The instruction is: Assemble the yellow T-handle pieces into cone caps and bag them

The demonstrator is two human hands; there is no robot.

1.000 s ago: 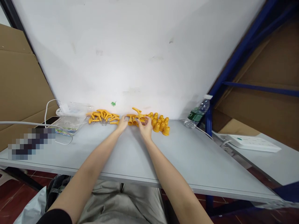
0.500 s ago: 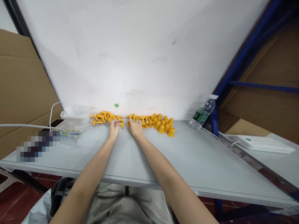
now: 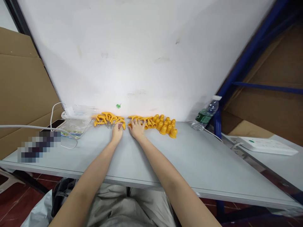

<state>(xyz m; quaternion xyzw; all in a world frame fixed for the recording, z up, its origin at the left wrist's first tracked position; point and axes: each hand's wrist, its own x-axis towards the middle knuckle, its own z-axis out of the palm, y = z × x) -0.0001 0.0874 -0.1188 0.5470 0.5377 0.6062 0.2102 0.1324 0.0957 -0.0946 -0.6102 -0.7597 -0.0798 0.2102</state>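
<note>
Handles (image 3: 104, 117) in yellow lie heaped left of the frame's centre, with small metal parts (image 3: 109, 125) among them. A row of joined pieces (image 3: 150, 125), each a handle fitted to a cup, lies at the centre against the white panel (image 3: 146, 60), cup mouths toward the near edge. Separate yellow cups (image 3: 163, 129) stand mouth down just right of that row. One second earlier, the right hand (image 3: 137, 128) held a joined piece raised above the table (image 3: 180, 164); it now rests palm down over the left end of the row, fingers slightly spread. This indicates, as a judgement, that the raised piece has been laid in the row. The left hand (image 3: 117, 130) has shifted left, to the near right side of the heap, beside an end handle (image 3: 123, 126). Its fingers are partly curled; whether they pinch that handle cannot be told. This shift suggests that the left hand now attends to the loose handles. A bottle (image 3: 205, 116) leans at centre right.
</note>
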